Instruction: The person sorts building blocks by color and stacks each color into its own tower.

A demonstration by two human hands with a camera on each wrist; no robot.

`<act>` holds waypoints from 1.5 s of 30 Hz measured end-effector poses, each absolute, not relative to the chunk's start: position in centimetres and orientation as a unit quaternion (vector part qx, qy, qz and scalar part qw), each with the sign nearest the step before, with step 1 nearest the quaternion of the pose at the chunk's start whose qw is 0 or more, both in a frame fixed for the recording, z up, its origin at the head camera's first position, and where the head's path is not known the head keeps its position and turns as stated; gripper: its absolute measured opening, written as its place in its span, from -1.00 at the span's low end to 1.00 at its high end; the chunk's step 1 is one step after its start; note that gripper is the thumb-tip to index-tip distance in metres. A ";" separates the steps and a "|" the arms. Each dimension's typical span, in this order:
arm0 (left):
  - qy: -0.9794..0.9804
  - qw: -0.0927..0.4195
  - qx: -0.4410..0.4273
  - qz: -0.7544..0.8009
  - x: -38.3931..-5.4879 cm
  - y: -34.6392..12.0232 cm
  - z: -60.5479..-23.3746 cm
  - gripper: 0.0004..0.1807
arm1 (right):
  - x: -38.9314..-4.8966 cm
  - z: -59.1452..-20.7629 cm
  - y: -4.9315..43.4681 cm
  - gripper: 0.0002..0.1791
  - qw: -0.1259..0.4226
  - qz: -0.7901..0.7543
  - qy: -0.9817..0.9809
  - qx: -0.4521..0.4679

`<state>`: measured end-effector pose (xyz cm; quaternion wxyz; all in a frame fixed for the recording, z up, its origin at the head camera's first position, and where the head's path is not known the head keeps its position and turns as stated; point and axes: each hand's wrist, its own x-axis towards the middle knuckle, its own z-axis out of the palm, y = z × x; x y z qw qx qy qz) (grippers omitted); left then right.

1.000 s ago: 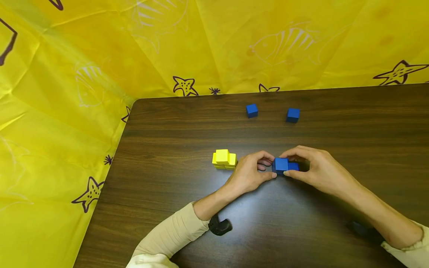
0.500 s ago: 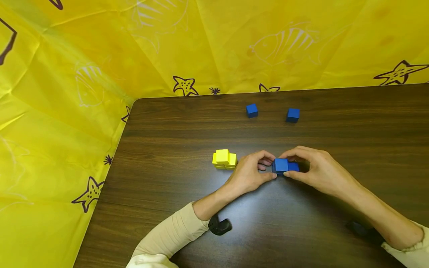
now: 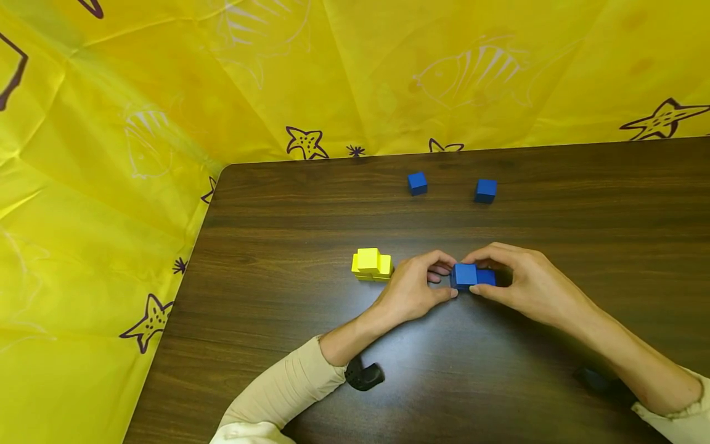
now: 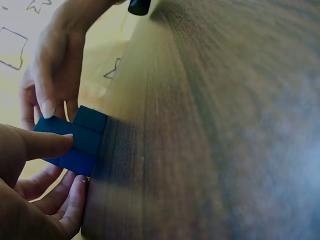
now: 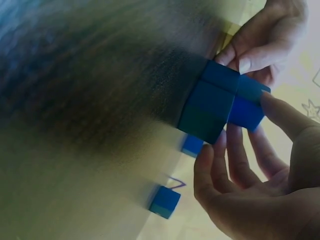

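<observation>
Blue blocks stand together in front of the person: one upper block [image 3: 465,273] sits at the left, over a row whose right-hand block [image 3: 486,277] shows beside it. My right hand [image 3: 529,280] pinches the upper block between thumb and fingers. From the left, my left hand [image 3: 412,285] holds the lower left block, its thumb [image 4: 57,145] on the near side and fingertips on the far side. In the right wrist view, two lower blocks [image 5: 206,107] lie flush side by side on the table, partly hiding the upper one.
A small stack of yellow blocks [image 3: 371,265] stands just left of my left hand. Two loose blue blocks, one left [image 3: 417,184] and one right [image 3: 485,191], lie near the far edge of the wooden table [image 3: 266,246]. A yellow patterned cloth [image 3: 377,74] hangs behind.
The upper blue block has shifted very slightly toward the person. Both hands stay almost still around the blocks.
</observation>
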<state>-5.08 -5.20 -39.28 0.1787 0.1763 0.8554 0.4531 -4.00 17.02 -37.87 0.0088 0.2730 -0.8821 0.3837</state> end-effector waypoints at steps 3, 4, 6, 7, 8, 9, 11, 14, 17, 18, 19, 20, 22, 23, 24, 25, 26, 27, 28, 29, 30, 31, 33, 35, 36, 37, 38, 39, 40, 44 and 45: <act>0.856 0.178 0.179 0.452 -5.1 -5.2 -39.2 -0.60 | -4.0 -37.9 17.0 -0.50 0.008 0.380 -0.884 0.272; 0.857 0.177 0.180 0.450 -5.1 -5.2 -39.2 -0.60 | -4.0 -37.9 17.0 -0.50 0.007 0.379 -0.885 0.271; 0.857 0.175 0.182 0.450 -5.1 -5.2 -39.3 -0.61 | -4.0 -37.8 17.1 -0.50 0.004 0.378 -0.885 0.271; 0.857 0.173 0.182 0.449 -5.1 -5.2 -39.3 -0.60 | -4.0 -37.8 17.1 -0.50 0.001 0.380 -0.884 0.271; 0.858 0.172 0.183 0.449 -5.1 -5.2 -39.3 -0.60 | -4.0 -37.7 17.1 -0.49 -0.002 0.385 -0.882 0.272; 0.858 0.171 0.184 0.449 -5.1 -5.2 -39.3 -0.60 | -4.1 -37.6 17.2 -0.49 -0.005 0.388 -0.881 0.272; 0.858 0.169 0.185 0.449 -5.1 -5.2 -39.4 -0.60 | -4.2 -37.4 17.4 -0.48 -0.007 0.395 -0.877 0.272; 0.857 0.168 0.185 0.450 -5.1 -5.2 -39.4 -0.60 | -4.5 -36.8 17.7 -0.46 0.000 0.396 -0.878 0.270; 0.857 0.166 0.185 0.452 -5.1 -5.2 -39.4 -0.60 | -4.8 -36.2 18.1 -0.44 0.014 0.387 -0.881 0.270; 0.857 0.164 0.185 0.452 -5.1 -5.2 -39.4 -0.60 | -4.9 -36.0 18.1 -0.44 0.017 0.384 -0.883 0.268; 0.857 0.163 0.186 0.452 -5.1 -5.2 -39.4 -0.60 | -5.0 -35.8 18.2 -0.43 0.019 0.382 -0.885 0.267; 0.858 0.162 0.186 0.451 -5.1 -5.2 -39.4 -0.60 | -5.1 -35.7 18.3 -0.43 0.020 0.382 -0.886 0.263; 0.858 0.160 0.187 0.450 -5.0 -5.2 -39.4 -0.60 | -5.3 -35.3 18.5 -0.44 0.019 0.381 -0.889 0.252; 0.859 0.160 0.187 0.449 -5.0 -5.2 -39.4 -0.60 | -5.3 -35.2 18.5 -0.44 0.018 0.381 -0.891 0.245; 0.859 0.161 0.187 0.449 -5.0 -5.2 -39.4 -0.61 | -5.4 -35.1 18.6 -0.45 0.017 0.381 -0.893 0.238; 0.859 0.161 0.186 0.449 -5.0 -5.2 -39.4 -0.61 | -5.5 -34.9 18.7 -0.45 0.017 0.381 -0.895 0.233; 0.859 0.162 0.186 0.449 -5.0 -5.2 -39.4 -0.61 | -5.6 -34.8 18.8 -0.46 0.017 0.381 -0.896 0.227; 0.858 0.163 0.185 0.450 -5.0 -5.2 -39.4 -0.61 | -5.7 -34.7 18.9 -0.47 0.017 0.380 -0.898 0.224; 0.858 0.164 0.185 0.451 -5.0 -5.2 -39.4 -0.61 | -5.8 -34.6 19.0 -0.48 0.017 0.379 -0.899 0.220; 0.858 0.164 0.185 0.451 -5.0 -5.2 -39.5 -0.61 | -5.9 -34.5 19.1 -0.50 0.018 0.377 -0.900 0.217; 0.857 0.165 0.185 0.451 -5.0 -5.2 -39.5 -0.61 | -6.1 -34.4 19.2 -0.52 0.020 0.375 -0.902 0.213; 0.857 0.165 0.185 0.452 -5.0 -5.2 -39.5 -0.61 | -6.2 -34.3 19.4 -0.54 0.020 0.376 -0.902 0.211; 0.857 0.164 0.185 0.451 -5.0 -5.2 -39.5 -0.61 | -6.5 -34.1 19.6 -0.58 0.021 0.374 -0.905 0.204; 0.859 0.163 0.185 0.449 -5.0 -5.2 -39.5 -0.61 | -6.7 -34.0 19.7 -0.61 0.024 0.370 -0.907 0.200; 0.859 0.163 0.186 0.449 -5.0 -5.2 -39.5 -0.61 | -6.9 -33.9 19.7 -0.62 0.025 0.370 -0.907 0.198; 0.860 0.162 0.186 0.447 -5.0 -5.2 -39.5 -0.61 | -7.0 -33.9 19.8 -0.63 0.027 0.371 -0.907 0.197; 0.860 0.161 0.187 0.446 -5.0 -5.2 -39.5 -0.61 | -7.1 -33.9 19.8 -0.64 0.029 0.369 -0.908 0.197; 0.861 0.161 0.187 0.445 -5.0 -5.2 -39.5 -0.61 | -7.2 -33.9 19.9 -0.64 0.031 0.369 -0.908 0.197; 0.861 0.162 0.187 0.445 -5.0 -5.2 -39.5 -0.61 | -7.4 -33.9 19.9 -0.64 0.031 0.370 -0.908 0.195; 0.861 0.165 0.181 0.446 -5.0 -5.2 -39.4 -0.61 | -7.8 -33.8 20.0 -0.65 0.031 0.368 -0.910 0.189; 0.861 0.166 0.180 0.447 -4.9 -5.2 -39.4 -0.61 | -7.9 -33.7 20.1 -0.65 0.031 0.366 -0.911 0.187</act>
